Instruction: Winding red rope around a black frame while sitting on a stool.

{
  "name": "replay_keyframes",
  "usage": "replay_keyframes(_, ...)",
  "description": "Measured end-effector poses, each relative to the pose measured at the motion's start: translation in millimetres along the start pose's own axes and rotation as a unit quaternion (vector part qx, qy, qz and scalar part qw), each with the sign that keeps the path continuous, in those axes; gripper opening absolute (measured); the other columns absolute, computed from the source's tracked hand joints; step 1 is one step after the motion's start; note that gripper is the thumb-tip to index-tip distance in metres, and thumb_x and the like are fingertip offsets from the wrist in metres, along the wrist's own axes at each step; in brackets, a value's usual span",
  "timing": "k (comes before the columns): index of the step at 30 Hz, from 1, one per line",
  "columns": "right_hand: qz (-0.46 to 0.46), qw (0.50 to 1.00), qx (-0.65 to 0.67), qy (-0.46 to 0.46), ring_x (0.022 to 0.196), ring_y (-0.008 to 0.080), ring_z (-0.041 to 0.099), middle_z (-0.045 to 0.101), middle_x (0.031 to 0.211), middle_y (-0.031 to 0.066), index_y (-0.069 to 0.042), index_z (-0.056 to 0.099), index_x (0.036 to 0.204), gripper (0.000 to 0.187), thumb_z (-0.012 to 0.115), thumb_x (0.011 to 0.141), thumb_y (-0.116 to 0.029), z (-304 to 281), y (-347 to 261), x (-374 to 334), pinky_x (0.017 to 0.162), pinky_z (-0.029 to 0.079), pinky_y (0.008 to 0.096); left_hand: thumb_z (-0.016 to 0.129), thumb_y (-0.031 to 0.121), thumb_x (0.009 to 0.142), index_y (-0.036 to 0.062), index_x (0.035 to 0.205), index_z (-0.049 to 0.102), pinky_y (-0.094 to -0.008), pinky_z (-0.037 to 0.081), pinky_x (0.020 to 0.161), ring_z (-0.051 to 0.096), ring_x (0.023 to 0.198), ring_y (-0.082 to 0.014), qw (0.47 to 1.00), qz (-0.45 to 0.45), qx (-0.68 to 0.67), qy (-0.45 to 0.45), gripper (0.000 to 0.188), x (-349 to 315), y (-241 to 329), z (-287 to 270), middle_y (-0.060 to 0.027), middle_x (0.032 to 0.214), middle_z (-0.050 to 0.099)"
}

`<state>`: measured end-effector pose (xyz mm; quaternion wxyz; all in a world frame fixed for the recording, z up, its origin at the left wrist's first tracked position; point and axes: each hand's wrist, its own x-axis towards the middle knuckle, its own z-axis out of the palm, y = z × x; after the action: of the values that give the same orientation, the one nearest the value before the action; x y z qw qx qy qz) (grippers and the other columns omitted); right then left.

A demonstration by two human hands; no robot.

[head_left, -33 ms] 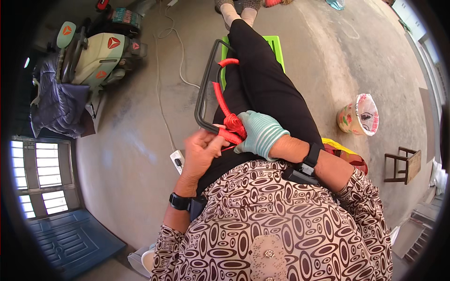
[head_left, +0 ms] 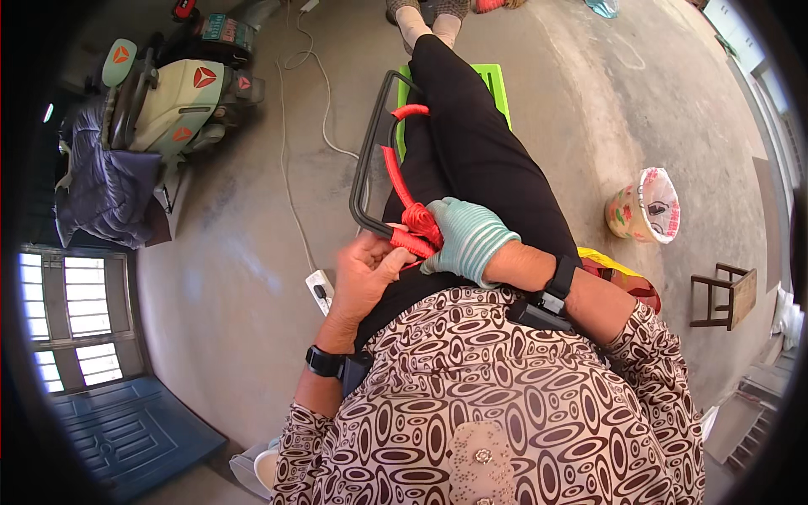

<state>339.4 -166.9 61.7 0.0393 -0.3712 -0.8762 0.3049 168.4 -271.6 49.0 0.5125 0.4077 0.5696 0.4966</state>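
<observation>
Across my lap lies a black rounded frame (head_left: 358, 178), partly wrapped in red cord (head_left: 394, 173). At its near corner the cord forms tight coils, with a small red bundle (head_left: 421, 220) beside them. My left hand (head_left: 364, 276), bare, pinches at the near end of the wrapped part with thumb and fingers. A white-and-teal striped knit glove covers my right hand (head_left: 473, 244), which is closed around the wrapped corner next to the bundle. Its fingertips are mostly hidden. A thin red strand runs between the two hands.
My legs rest over a bright green plastic stool (head_left: 498, 91). To the left are a power strip (head_left: 320, 290) with a white cable and a parked scooter (head_left: 181, 101). On the right stand a flowered bin (head_left: 623, 215), a small wooden stool (head_left: 734, 299) and a red-yellow bag (head_left: 623, 278).
My left hand has shifted very slightly to the right and down at the wrapped end. My right hand and the frame stay in place.
</observation>
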Motion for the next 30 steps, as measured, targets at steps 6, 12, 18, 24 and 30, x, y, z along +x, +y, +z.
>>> replay_keyframes(6, 0.007, 1.0, -0.02, 0.002, 0.093, 0.0371, 0.063, 0.061, 0.102, 0.0225, 0.0, 0.056, 0.104, 0.063, 0.083, 0.061, -0.036, -64, -44, -8, 0.081, 0.052, 0.0402, 0.071, 0.012, 0.083, -0.0021, 0.107, 0.059, -0.0192, 0.043, 0.055, 0.057, 0.066, -0.0052, 0.95, 0.008, 0.31, -0.018, 0.031, -7, 97, 7, -0.0027, 0.08, 0.065)
replay_keyframes(12, 0.041, 0.998, 0.028, -0.049, 0.091, 0.0374, 0.065, 0.065, 0.099, 0.0225, 0.0, 0.058, 0.105, 0.058, 0.081, 0.065, -0.035, -102, -104, -40, 0.079, 0.053, 0.0414, 0.064, 0.012, 0.088, 0.0007, 0.098, 0.06, -0.0192, 0.042, 0.051, 0.055, 0.061, -0.0043, 0.994, 0.042, 0.101, 0.003, 0.015, -49, 139, 9, -0.0005, 0.076, 0.064)
replay_keyframes(18, 0.021, 0.998, 0.033, -0.05, 0.08, 0.0409, 0.064, 0.065, 0.084, 0.022, -0.002, 0.052, 0.106, 0.06, 0.08, 0.065, -0.036, -76, -120, -46, 0.071, 0.052, 0.0436, 0.067, 0.01, 0.086, 0.0002, 0.097, 0.06, -0.02, 0.046, 0.055, 0.057, 0.063, -0.0052, 0.993, 0.055, 0.102, -0.034, 0.016, -75, 125, -17, -0.0014, 0.076, 0.063)
replay_keyframes(24, 0.035, 0.993, 0.013, -0.113, 0.087, 0.0402, 0.064, 0.065, 0.091, 0.0227, -0.001, 0.049, 0.106, 0.06, 0.079, 0.067, -0.037, -67, -169, -46, 0.076, 0.051, 0.0434, 0.073, 0.009, 0.08, 0.0017, 0.089, 0.061, -0.0212, 0.046, 0.058, 0.057, 0.065, -0.0046, 0.994, 0.083, 0.053, -0.041, 0.017, -95, 119, -57, 0.0002, 0.076, 0.063)
replay_keyframes(30, 0.019, 0.996, 0.021, -0.09, 0.086, 0.041, 0.064, 0.065, 0.09, 0.0235, -0.001, 0.05, 0.107, 0.06, 0.078, 0.067, -0.035, -59, -175, -53, 0.075, 0.052, 0.0432, 0.074, 0.008, 0.078, 0.0023, 0.09, 0.059, -0.0198, 0.042, 0.052, 0.054, 0.06, -0.0041, 0.992, 0.068, 0.074, -0.072, 0.02, -105, 130, -66, 0.001, 0.074, 0.06)
